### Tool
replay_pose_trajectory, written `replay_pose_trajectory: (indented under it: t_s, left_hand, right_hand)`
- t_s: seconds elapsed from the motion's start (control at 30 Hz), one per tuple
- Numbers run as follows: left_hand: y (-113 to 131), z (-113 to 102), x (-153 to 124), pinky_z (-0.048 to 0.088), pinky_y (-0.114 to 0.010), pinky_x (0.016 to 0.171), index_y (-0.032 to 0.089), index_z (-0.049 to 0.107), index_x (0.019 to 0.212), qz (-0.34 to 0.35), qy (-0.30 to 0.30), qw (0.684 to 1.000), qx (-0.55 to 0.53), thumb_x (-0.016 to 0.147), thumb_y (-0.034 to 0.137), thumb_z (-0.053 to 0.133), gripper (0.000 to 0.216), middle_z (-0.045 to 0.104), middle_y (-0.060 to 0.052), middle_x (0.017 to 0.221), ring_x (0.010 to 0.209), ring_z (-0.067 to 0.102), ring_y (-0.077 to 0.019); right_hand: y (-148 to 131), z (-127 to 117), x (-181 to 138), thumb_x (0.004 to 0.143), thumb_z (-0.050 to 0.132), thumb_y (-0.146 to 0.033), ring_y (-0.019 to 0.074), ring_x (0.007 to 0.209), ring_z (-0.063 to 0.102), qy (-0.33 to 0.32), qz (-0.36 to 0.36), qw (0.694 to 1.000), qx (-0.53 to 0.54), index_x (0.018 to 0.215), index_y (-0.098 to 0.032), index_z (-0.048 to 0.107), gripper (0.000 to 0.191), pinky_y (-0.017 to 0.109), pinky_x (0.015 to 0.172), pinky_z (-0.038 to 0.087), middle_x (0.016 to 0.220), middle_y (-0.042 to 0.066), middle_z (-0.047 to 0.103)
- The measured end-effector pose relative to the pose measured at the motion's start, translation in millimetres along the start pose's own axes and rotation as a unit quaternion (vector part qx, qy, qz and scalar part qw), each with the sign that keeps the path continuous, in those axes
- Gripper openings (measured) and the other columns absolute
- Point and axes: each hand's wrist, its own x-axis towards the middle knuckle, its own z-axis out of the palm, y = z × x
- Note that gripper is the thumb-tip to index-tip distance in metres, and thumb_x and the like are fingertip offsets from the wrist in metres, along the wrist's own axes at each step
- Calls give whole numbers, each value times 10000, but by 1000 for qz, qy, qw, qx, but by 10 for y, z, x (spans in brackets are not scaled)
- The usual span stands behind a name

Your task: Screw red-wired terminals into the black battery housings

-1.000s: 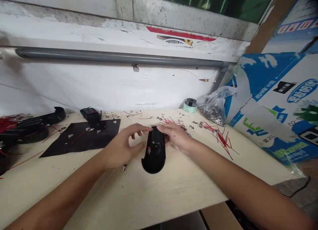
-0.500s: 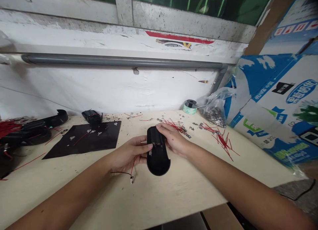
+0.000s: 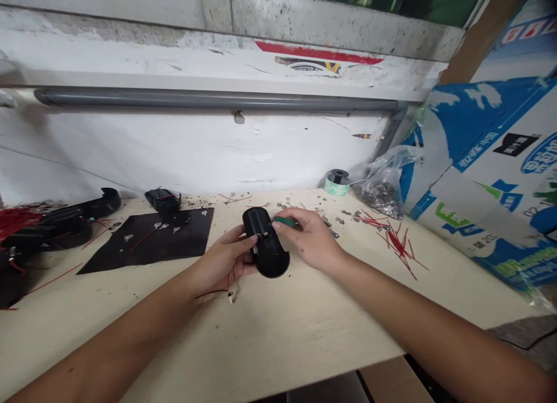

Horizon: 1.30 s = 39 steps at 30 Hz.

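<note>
- Since half a second ago, I see the left hand [image 3: 221, 264] has tipped the black shell [image 3: 265, 246] up and drawn it a little leftward. It now looks shorter, with its rounded open end facing me.
- A slim green piece [image 3: 285, 221] now shows in the right hand [image 3: 311, 240], where none was visible before.
- The thin red wire [image 3: 213, 293] with its small white plug [image 3: 230, 298] remains under the left wrist.
- The pale wooden counter [image 3: 278, 333], from its left edge: a heap of black housings [image 3: 65, 223] with red wiring, then a black mat [image 3: 152, 240] dotted with small metal bits, and a small black part [image 3: 163, 200] just behind the mat.
- Right of the hands lie loose red wires [image 3: 395, 243], a spool [image 3: 337, 182] and a clear bag of metal parts [image 3: 378, 191] against the wall.
- A blue-and-white printed carton [image 3: 491, 165] stands at the far right.
- Behind, a grey pipe [image 3: 209, 100] runs along the scuffed white wall below a window frame.
- The left fingers are curled closed around the shell's left side, thumb pressed on its top, holding it just above the counter's middle.
- The right fingers pinch the green piece between thumb and forefinger. Its tip meets the shell's far edge.
</note>
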Motion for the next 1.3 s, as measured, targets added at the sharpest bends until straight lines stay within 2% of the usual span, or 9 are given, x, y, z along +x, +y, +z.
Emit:
replay_pose_trajectory:
  t_s: [0.13, 0.23, 0.5, 1.0, 1.2, 1.3]
  left_hand:
    - [9, 25, -20, 599, -295, 756, 163, 570, 1196, 7, -10, 1000, 13, 896, 145, 610, 304, 704, -103, 1049, 865, 701, -180]
    - [-8, 17, -23, 593, -305, 786, 170, 573, 1202, 14, -17, 1000, 20, 894, 169, 623, 312, 708, -106, 1066, 896, 706, -191]
    - [-50, 5, 7, 589, -302, 756, 171, 566, 1254, 22, -17, 999, 27, 885, 176, 626, 374, 699, -122, 1107, 941, 699, -215]
    - [-112, -57, 42, 550, -349, 862, 198, 576, 1253, 39, -19, 996, 80, 869, 301, 645, 404, 659, -108, 1213, 1059, 647, -237]
    - [-98, -92, 28, 542, -285, 745, 218, 565, 1280, 47, -20, 983, 177, 892, 372, 607, 420, 677, -76, 1107, 920, 651, -193]
    - [-96, -88, 20, 538, -259, 721, 233, 569, 1269, 45, -23, 982, 182, 901, 368, 594, 393, 670, -64, 1101, 900, 645, -175]
  right_hand:
    - [-19, 13, -14, 730, 776, -255, 168, 693, 614, -36, 106, 992, 54, 921, -185, 702, 217, 312, 672, 470, 740, 15, 673]
    - [-25, 32, -26, 709, 787, -235, 159, 647, 608, -54, 143, 985, 79, 921, -180, 699, 236, 292, 618, 450, 697, 7, 672]
    - [63, 109, -52, 684, 793, -261, 135, 592, 579, -62, 119, 984, 116, 826, -171, 666, 211, 266, 569, 424, 654, -9, 651]
    - [68, 123, -70, 702, 764, -220, 127, 605, 579, -79, 125, 979, 141, 796, -178, 620, 177, 265, 601, 438, 659, -21, 627]
    - [136, 169, -76, 709, 749, -214, 127, 568, 561, -62, 119, 985, 111, 778, -181, 606, 162, 266, 565, 430, 630, -21, 613]
    - [160, 193, -87, 713, 747, -223, 130, 566, 562, -53, 117, 986, 107, 778, -185, 597, 167, 271, 564, 433, 634, -18, 613]
